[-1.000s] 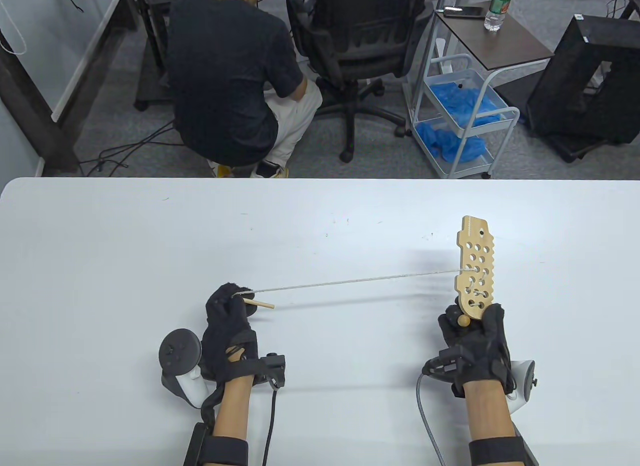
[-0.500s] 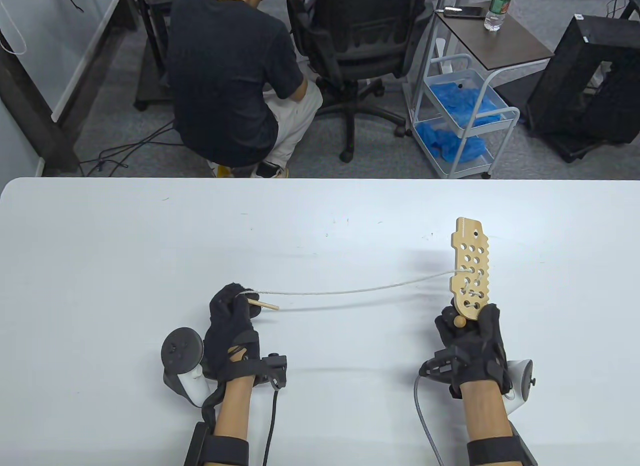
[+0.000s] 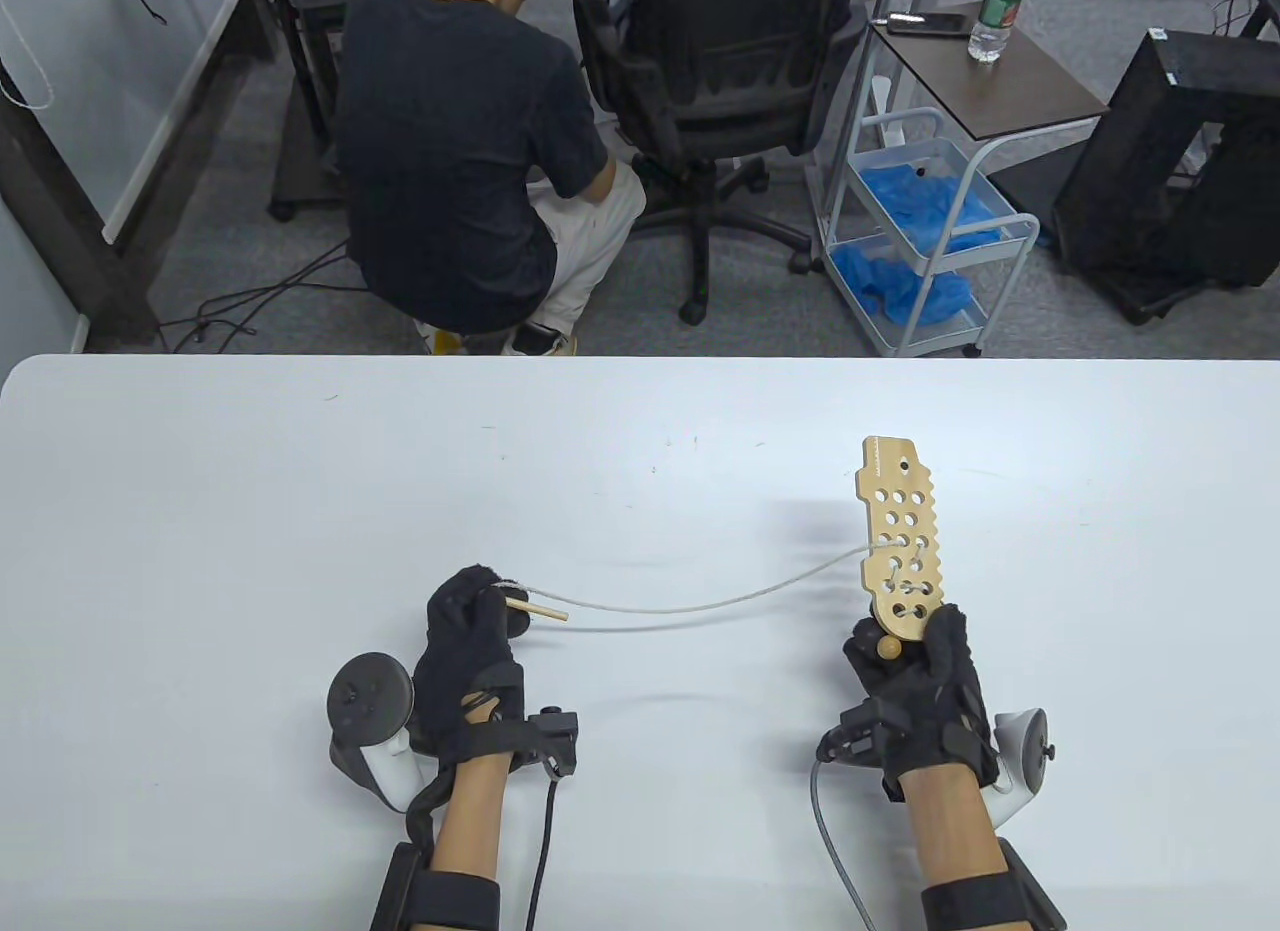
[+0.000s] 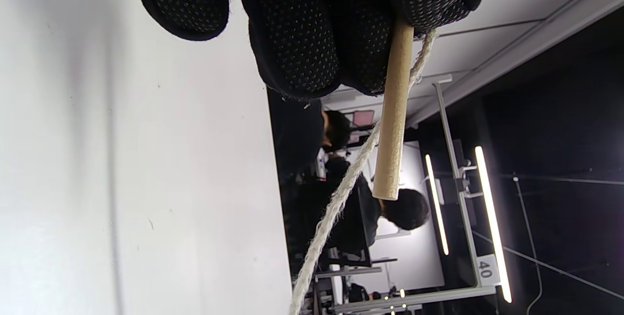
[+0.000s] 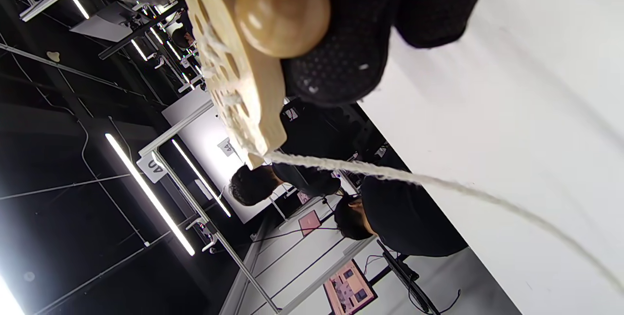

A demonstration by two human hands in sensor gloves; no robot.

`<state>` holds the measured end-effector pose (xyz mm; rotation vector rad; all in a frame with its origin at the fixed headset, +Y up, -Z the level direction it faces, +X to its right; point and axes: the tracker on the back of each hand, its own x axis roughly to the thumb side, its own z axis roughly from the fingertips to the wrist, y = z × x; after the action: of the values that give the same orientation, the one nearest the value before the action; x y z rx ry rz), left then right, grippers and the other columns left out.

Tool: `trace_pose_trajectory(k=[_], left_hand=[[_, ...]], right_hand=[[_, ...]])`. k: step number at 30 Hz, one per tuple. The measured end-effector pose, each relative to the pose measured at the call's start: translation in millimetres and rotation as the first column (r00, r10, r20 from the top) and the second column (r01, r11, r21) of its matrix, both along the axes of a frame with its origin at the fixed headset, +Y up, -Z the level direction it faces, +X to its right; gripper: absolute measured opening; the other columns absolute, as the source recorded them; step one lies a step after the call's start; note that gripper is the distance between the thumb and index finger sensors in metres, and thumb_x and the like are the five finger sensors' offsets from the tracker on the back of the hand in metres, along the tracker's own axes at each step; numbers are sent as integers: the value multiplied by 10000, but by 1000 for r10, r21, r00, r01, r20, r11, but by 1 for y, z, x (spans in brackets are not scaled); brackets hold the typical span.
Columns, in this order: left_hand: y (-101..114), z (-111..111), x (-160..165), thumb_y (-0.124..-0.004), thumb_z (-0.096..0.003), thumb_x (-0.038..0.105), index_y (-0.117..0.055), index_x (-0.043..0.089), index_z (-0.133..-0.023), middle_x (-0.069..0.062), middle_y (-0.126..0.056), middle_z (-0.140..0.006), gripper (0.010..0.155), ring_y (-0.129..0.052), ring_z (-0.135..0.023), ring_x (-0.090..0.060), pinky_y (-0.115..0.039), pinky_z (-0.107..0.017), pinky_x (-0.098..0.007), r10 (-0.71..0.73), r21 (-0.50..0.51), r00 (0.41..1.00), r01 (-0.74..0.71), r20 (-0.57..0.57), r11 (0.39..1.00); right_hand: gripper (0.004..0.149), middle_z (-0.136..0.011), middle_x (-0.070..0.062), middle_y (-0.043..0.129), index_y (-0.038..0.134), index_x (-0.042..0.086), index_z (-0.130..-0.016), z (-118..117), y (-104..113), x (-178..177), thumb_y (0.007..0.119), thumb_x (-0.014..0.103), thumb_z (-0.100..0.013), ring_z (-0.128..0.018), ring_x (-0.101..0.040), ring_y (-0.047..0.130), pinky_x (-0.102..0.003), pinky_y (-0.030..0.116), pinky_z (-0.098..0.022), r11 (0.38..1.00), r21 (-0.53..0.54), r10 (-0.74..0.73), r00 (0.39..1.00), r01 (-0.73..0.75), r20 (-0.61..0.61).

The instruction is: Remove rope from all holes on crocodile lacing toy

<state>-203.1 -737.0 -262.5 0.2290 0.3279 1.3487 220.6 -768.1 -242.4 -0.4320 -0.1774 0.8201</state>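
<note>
**Slack Rope Between Two Hands, Lacing Partly Undone**

The white tabletop [image 3: 250, 491] carried nothing loose; everything was held just above it. The flat pale wooden crocodile lacing board with round holes [image 3: 900, 546] stood upright, and all else is placed from it. The right hand [image 3: 915, 681], directly below the board, had its fingers curled round the board's lower end, probably to steady it while the cord was drawn out. The left hand [image 3: 470, 641], well to the board's left, pinched the thin light wooden needle stick [image 3: 536, 607] at the rope's free end, presumably to pull it clear. The white twisted rope [image 3: 720, 599] sagged from the stick to a hole midway up the board; lacing crossed the lower holes, so several looked yet to be freed. A small round wooden bead [image 3: 888, 648] sat at the board's base, against the right hand.

No writing showed on the toy. In the wrist views, hanging room signs read "40" [image 4: 484, 268] and "44" [image 5: 226, 147].
</note>
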Motion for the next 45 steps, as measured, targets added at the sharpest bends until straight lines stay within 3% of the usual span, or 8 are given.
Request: trace_pose_trajectory(k=[35, 45], left_hand=[[11, -1, 17, -723, -516, 487, -703, 438, -928, 131, -968, -722, 415, -978, -619, -82, -763, -660, -499, -115, 83, 991, 109, 68, 991], [13, -1, 29, -737, -507, 495, -727, 431, -914, 131, -985, -697, 412, -989, -597, -82, -775, -650, -494, -121, 106, 986, 109, 115, 988]], right_hand=[[499, -734, -174, 898, 722, 116, -869, 1, -2, -46, 731, 419, -472, -523, -311, 961, -581, 730, -519, 980, 64, 196, 955, -186, -221], [496, -716, -182, 913, 741, 110, -858, 2, -1, -64, 743, 409, -462, -504, -318, 969, -588, 734, -508, 964, 144, 257, 920, -223, -297]])
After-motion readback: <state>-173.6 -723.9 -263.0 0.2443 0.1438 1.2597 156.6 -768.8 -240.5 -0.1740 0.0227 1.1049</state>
